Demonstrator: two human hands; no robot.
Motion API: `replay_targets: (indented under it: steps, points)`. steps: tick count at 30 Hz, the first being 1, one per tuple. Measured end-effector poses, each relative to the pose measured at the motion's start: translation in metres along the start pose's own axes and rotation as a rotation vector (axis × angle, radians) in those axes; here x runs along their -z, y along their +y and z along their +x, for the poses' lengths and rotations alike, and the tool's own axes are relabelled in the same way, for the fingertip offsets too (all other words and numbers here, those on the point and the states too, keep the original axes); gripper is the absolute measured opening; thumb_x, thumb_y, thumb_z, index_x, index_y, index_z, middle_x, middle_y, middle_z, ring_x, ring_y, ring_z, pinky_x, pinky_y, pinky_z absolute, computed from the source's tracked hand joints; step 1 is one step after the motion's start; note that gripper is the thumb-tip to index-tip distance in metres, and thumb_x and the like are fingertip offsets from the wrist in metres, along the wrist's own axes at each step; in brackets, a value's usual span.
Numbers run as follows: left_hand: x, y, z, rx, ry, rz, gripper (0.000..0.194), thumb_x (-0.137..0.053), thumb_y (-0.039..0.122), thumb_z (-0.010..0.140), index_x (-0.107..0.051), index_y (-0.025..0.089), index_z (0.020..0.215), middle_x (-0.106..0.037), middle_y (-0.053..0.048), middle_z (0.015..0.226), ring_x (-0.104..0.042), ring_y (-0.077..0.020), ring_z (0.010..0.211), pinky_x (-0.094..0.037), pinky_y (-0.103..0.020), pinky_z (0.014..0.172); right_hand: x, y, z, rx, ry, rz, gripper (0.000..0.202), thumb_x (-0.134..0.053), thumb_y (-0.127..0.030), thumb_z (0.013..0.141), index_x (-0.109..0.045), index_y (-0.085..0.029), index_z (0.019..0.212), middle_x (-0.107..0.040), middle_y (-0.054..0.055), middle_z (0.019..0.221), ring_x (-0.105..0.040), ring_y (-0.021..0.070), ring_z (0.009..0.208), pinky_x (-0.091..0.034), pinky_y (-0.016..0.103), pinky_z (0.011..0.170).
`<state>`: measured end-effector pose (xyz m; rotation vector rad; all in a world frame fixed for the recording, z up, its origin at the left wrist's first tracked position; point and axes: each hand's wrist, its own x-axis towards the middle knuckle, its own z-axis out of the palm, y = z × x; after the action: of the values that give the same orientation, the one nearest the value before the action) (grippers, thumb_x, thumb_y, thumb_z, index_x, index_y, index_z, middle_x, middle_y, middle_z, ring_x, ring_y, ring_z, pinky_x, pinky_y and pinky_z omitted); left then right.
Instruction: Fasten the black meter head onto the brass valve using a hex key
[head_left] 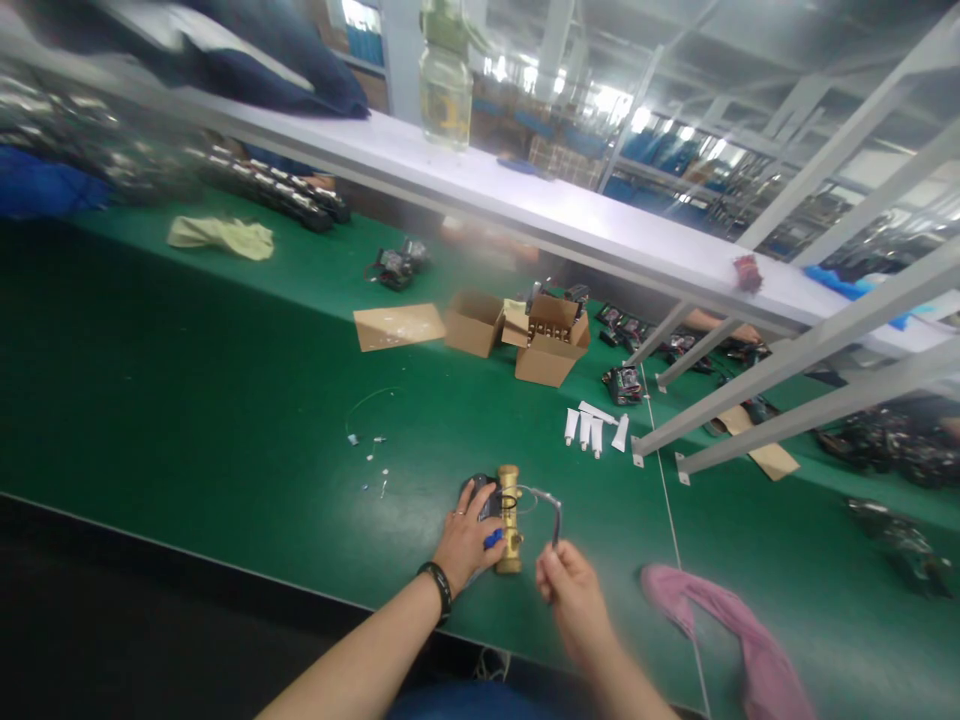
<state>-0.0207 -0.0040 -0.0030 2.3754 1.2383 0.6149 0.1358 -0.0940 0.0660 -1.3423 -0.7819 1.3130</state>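
A brass pipe body [508,520], probably of a flow meter, lies on the bench with a dark housing [487,498] against its left side. My left hand [466,538] rests over the housing, fingers across it and thumb at the brass, holding the meter. A small blue part [493,539] shows beside the thumb. To the right, my right hand [571,585] is closed round the lower end of a bent grey cable [557,515]. Thin wires [525,492] loop from the cable's upper end to the brass body. My left palm hides part of the housing.
White tubes [592,430] lie beyond my right hand, near open cardboard boxes [546,362]. Small loose bits [371,457] are at left. A pink cloth [720,610] lies at right, below slanted metal posts [750,410]. A shelf [555,205] spans the bench; other people's hands are behind.
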Motion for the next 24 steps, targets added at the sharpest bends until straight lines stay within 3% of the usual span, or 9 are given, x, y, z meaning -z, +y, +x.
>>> replay_targets:
  steps: [2, 5, 9, 12, 16, 20, 24]
  points:
    - [0.000, 0.000, 0.000, -0.002, 0.002, 0.004, 0.016, -0.059, 0.029, 0.074, -0.067, 0.026, 0.088, -0.023, 0.001, 0.141, -0.007, -0.0351, 0.131, -0.041, -0.045, 0.085, -0.003, -0.015, 0.004, 0.069, 0.002, 0.071, 0.026, -0.056, -0.043, 0.078, -0.053, -0.017, 0.076, -0.055, -0.002, 0.064, -0.047, 0.0085, 0.056, -0.037, 0.022, 0.055]
    - [0.000, 0.001, 0.000, 0.002, 0.002, 0.008, 0.016, -0.059, 0.029, 0.074, -0.067, 0.026, 0.088, -0.022, 0.001, 0.141, -0.007, -0.0352, 0.131, -0.042, -0.045, 0.084, -0.003, -0.027, 0.011, 0.072, -0.059, -0.031, 0.027, -0.059, -0.043, 0.076, -0.057, -0.016, 0.081, -0.061, 0.003, 0.072, -0.053, 0.0125, 0.066, -0.041, 0.026, 0.064]
    - [0.001, 0.000, -0.001, -0.008, 0.000, 0.004, 0.016, -0.058, 0.030, 0.075, -0.066, 0.027, 0.089, -0.022, 0.002, 0.141, -0.006, -0.0346, 0.131, -0.043, -0.044, 0.083, 0.005, -0.006, 0.012, 0.000, 0.011, -0.142, 0.028, -0.060, -0.043, 0.075, -0.058, -0.015, 0.078, -0.059, 0.001, 0.064, -0.047, 0.0098, 0.056, -0.035, 0.022, 0.055]
    - [0.002, 0.001, -0.001, -0.002, 0.007, 0.010, 0.015, -0.058, 0.030, 0.075, -0.066, 0.028, 0.088, -0.022, 0.002, 0.141, -0.007, -0.0345, 0.131, -0.042, -0.045, 0.084, 0.008, 0.004, 0.008, -0.017, 0.073, -0.013, 0.027, -0.059, -0.043, 0.076, -0.058, -0.016, 0.081, -0.052, -0.002, 0.058, -0.041, 0.0076, 0.051, -0.031, 0.021, 0.050]
    - [0.003, 0.003, -0.001, 0.006, -0.005, 0.019, 0.015, -0.059, 0.031, 0.075, -0.066, 0.028, 0.088, -0.022, 0.002, 0.141, -0.008, -0.0350, 0.131, -0.043, -0.045, 0.082, 0.007, -0.016, 0.010, 0.143, 0.025, 0.138, 0.024, -0.056, -0.043, 0.078, -0.056, -0.018, 0.081, -0.055, 0.000, 0.069, -0.049, 0.0112, 0.064, -0.039, 0.024, 0.062]
    - [0.003, 0.002, -0.001, 0.003, -0.007, 0.012, 0.016, -0.060, 0.030, 0.074, -0.066, 0.028, 0.089, -0.023, 0.002, 0.141, -0.007, -0.0352, 0.131, -0.043, -0.045, 0.083, 0.015, -0.017, 0.018, 0.122, -0.090, -0.291, 0.030, -0.051, -0.046, 0.080, -0.060, -0.018, 0.087, -0.053, -0.001, 0.062, -0.047, 0.0115, 0.057, -0.036, 0.024, 0.056]
    - [0.003, 0.001, -0.002, -0.008, 0.007, 0.009, 0.019, -0.062, 0.028, 0.072, -0.067, 0.027, 0.090, -0.023, 0.000, 0.141, -0.008, -0.0359, 0.130, -0.043, -0.044, 0.084, 0.032, 0.027, 0.020, 0.098, -0.101, -0.683, 0.040, -0.041, -0.049, 0.084, -0.063, -0.016, 0.076, -0.047, -0.002, 0.053, -0.043, 0.0118, 0.052, -0.031, 0.024, 0.051]
